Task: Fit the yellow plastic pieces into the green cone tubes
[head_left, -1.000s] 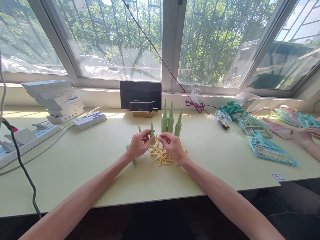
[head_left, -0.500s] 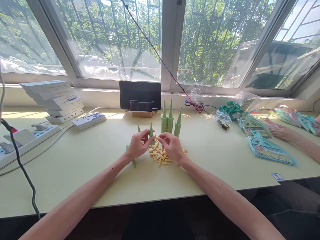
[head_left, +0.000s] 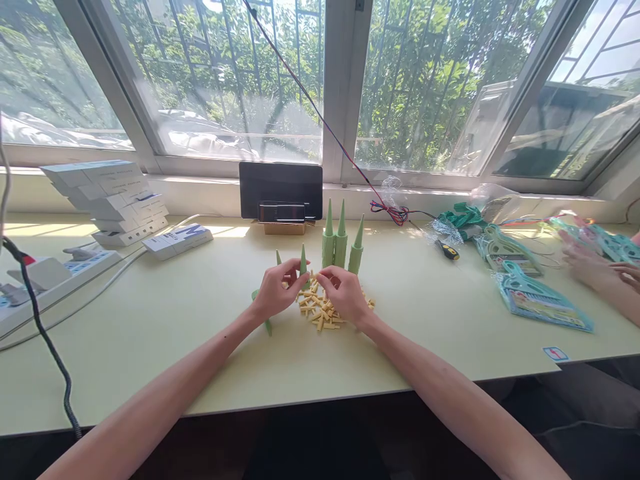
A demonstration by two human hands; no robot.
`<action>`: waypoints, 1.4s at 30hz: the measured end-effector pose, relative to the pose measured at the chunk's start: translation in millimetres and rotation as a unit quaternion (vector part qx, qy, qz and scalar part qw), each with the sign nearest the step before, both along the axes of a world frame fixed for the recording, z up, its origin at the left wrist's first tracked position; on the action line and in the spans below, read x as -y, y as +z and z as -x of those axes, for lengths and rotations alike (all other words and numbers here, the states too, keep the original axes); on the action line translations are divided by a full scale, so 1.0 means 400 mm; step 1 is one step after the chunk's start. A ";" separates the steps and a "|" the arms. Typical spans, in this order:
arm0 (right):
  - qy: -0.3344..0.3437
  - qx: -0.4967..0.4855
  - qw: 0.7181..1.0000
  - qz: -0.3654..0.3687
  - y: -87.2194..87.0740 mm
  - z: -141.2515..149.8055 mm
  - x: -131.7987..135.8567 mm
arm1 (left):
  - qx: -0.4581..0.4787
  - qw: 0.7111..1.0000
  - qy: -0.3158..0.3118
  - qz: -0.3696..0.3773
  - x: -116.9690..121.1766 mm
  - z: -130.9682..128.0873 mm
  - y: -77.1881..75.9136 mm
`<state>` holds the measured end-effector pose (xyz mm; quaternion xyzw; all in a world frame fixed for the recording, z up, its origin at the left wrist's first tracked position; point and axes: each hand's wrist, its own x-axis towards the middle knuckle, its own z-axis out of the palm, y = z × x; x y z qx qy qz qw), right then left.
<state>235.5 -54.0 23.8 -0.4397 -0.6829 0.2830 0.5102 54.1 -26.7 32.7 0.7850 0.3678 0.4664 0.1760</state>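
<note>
My left hand [head_left: 280, 287] is closed, thumb and fingers pinching a pointed green cone [head_left: 303, 259] held upright. Close by on the right, my right hand [head_left: 343, 290] is pinched at the fingertips on a small yellow peg [head_left: 313, 273], which is partly hidden. Beneath and between the hands lies a loose pile of yellow pegs [head_left: 321, 312]. Just behind my right hand stand green towers with pointed tops [head_left: 341, 243], two side by side and another green tower [head_left: 356, 253] apart. More green cones [head_left: 269, 327] lie around my left hand, partly covered by it.
A black tablet [head_left: 281, 183] leans on a stand by the window. At left are stacked white boxes [head_left: 115, 200] and a power strip [head_left: 90, 267] with cables. On the right lie a yellow-black cutter [head_left: 447, 250], bagged teal dustpan sets [head_left: 545, 300] and another person's hands [head_left: 595, 267].
My hands stay almost in place, with only slight finger movement at the peg. On the right, the other person's hand reached in toward the bagged items and then drew back.
</note>
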 end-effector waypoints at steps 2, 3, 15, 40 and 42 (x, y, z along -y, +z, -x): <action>-0.002 0.006 1.000 -0.003 -0.001 0.000 -0.001 | -0.002 1.000 -0.001 -0.001 0.000 0.000 0.000; -0.003 0.008 1.000 -0.006 -0.001 0.000 -0.001 | -0.003 1.000 -0.002 0.000 0.001 0.000 0.000; -0.014 0.033 0.999 -0.004 -0.013 0.000 -0.005 | -0.017 1.000 -0.010 -0.018 0.004 -0.001 -0.001; -0.004 0.073 0.997 -0.001 -0.002 0.005 0.004 | -0.024 0.999 -0.004 -0.038 0.003 0.000 -0.002; -0.020 0.067 0.998 -0.005 0.001 0.004 0.005 | -0.022 0.999 -0.004 -0.037 0.003 -0.001 -0.002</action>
